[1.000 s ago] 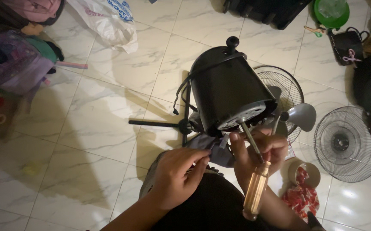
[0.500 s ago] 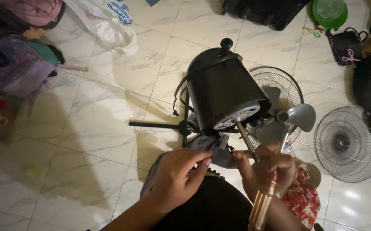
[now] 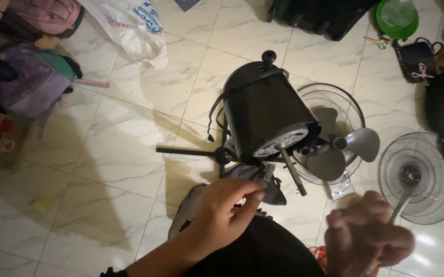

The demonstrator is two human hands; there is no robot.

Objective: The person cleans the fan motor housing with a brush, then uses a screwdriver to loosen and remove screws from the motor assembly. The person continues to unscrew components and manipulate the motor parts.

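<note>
Fan already in pcs: black motor housing (image 3: 265, 115) stripped of blade and guards, bare metal shaft (image 3: 292, 172) sticking out of its pale vented face, pointing down toward the person. Grey three-lobed blade (image 3: 342, 146) lies off the shaft on one wire guard (image 3: 329, 110), just right of the housing; second round wire guard (image 3: 420, 177) flat on the floor (image 3: 104, 154) further right, above the right hand. So blade and both guards look off; the motor case looks closed, prob the part left to open, judging by how it lies.

Left hand (image 3: 222, 218) sits just below the housing, fingers (image 3: 255, 195) pinched together on a small dark grey bit (image 3: 265, 177) at the base of the motor, touching it; what the bit is can't be told. Right hand (image 3: 368, 236) is low right, blurred, fist closed round a thin metal shank (image 3: 398, 205), prob a screwdriver; handle not clear.

Textures: housing smooth matte plastic, domed w/ a knob on top; guards thin radial wire; blade glossy plastic; floor polished pale marble-look tile. Black stand pole (image 3: 188, 151) lies left of the fingers. White plastic bag (image 3: 129, 28) and purple backpack (image 3: 27, 84) far upper left, green bowl (image 3: 400, 15) far upper right.
</note>
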